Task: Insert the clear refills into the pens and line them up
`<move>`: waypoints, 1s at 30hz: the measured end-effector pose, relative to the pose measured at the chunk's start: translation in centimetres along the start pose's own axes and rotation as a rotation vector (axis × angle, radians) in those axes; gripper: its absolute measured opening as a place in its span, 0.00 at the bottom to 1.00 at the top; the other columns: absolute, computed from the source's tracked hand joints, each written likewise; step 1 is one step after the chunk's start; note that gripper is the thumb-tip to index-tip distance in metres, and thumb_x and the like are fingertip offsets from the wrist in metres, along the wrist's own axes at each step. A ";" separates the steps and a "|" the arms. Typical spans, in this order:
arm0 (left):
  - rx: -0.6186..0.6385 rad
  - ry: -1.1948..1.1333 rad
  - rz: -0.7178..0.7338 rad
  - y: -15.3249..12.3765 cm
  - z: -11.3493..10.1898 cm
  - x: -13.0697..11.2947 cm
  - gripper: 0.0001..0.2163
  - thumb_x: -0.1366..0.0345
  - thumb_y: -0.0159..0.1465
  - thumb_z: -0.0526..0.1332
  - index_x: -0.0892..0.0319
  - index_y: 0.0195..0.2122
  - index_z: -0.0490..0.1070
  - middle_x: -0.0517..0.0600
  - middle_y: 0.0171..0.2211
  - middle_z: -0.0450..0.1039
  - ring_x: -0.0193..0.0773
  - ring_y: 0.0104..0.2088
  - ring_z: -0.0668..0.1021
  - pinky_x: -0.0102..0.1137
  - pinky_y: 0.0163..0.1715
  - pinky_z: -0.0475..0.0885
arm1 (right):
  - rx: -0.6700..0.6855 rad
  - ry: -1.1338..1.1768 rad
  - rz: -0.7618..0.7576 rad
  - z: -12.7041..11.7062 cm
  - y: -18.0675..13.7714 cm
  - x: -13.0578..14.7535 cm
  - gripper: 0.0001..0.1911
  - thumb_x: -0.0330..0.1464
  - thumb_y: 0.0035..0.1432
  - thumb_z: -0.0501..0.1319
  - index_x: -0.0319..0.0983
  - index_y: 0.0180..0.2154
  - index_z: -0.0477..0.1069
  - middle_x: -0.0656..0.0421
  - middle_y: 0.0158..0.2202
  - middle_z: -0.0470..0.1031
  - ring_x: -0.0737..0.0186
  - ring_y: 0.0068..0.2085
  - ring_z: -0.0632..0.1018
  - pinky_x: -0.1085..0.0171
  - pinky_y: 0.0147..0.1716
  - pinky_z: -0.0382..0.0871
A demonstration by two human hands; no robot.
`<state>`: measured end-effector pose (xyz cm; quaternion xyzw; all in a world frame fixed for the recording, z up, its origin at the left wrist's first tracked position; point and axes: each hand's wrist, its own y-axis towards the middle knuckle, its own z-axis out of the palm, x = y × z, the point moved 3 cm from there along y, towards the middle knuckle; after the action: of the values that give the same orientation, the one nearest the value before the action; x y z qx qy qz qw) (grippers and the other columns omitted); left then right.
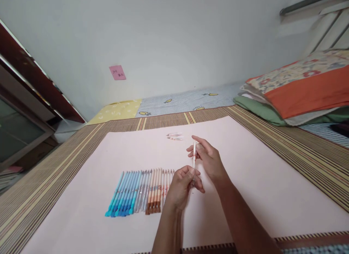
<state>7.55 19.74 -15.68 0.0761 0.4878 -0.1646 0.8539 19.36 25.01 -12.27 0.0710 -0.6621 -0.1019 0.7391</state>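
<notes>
In front of me, a clear and white pen (194,152) with red-orange marks stands nearly upright between my hands. My left hand (181,185) pinches its lower end between thumb and fingers. Higher up, my right hand (211,159) grips the pen with its thumb and fingers, the index finger stretched past the top. Left of my hands lies a neat row of pens: blue pens (124,192), clear pens (141,192), peach pens with brown ends (155,190) and clear pens with red marks (165,181). My left hand and forearm partly cover that row's right end. Several thin sticks like pen refills (175,137) lie beyond my hands.
Everything rests on a large pale pink sheet (81,210) over a striped mat (40,185). Folded bedding (305,90) is piled at the far right. Behind runs a white wall (177,39) with a pink note (117,72). Patterned cloth (180,99) borders the wall.
</notes>
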 end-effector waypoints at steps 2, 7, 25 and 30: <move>0.016 -0.012 -0.006 0.0 0.1 -0.1 0.17 0.51 0.62 0.66 0.64 0.34 0.72 0.49 0.19 0.74 0.33 0.18 0.74 0.28 0.26 0.68 | -0.019 0.002 -0.003 -0.1 0.0 0.0 0.26 0.46 0.65 0.57 0.40 0.59 0.68 0.54 0.40 0.80 0.61 0.34 0.78 0.59 0.37 0.73; 0.024 -0.041 -0.029 0.1 0.1 -0.3 0.18 0.51 0.61 0.67 0.64 0.33 0.72 0.50 0.19 0.75 0.34 0.18 0.74 0.29 0.25 0.68 | -0.023 -0.006 -0.018 -0.6 0.3 -0.3 0.25 0.46 0.64 0.58 0.40 0.57 0.69 0.54 0.39 0.80 0.61 0.33 0.78 0.59 0.36 0.74; 0.041 -0.069 -0.048 0.0 0.2 -0.3 0.18 0.51 0.61 0.67 0.64 0.33 0.73 0.50 0.19 0.74 0.34 0.18 0.74 0.28 0.25 0.68 | -0.026 0.059 0.016 -0.3 0.0 0.3 0.22 0.45 0.62 0.61 0.39 0.52 0.72 0.56 0.36 0.79 0.62 0.32 0.78 0.60 0.36 0.73; 0.068 -0.040 -0.081 0.0 0.1 -0.1 0.19 0.49 0.60 0.67 0.64 0.34 0.73 0.49 0.18 0.73 0.34 0.17 0.73 0.29 0.23 0.67 | -0.059 0.049 0.032 -0.5 0.2 0.2 0.27 0.45 0.59 0.64 0.39 0.55 0.70 0.56 0.35 0.80 0.62 0.32 0.77 0.61 0.34 0.71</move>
<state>7.56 19.76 -15.51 0.0819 0.4675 -0.2170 0.8530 19.85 25.09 -12.07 0.0409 -0.6415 -0.1079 0.7584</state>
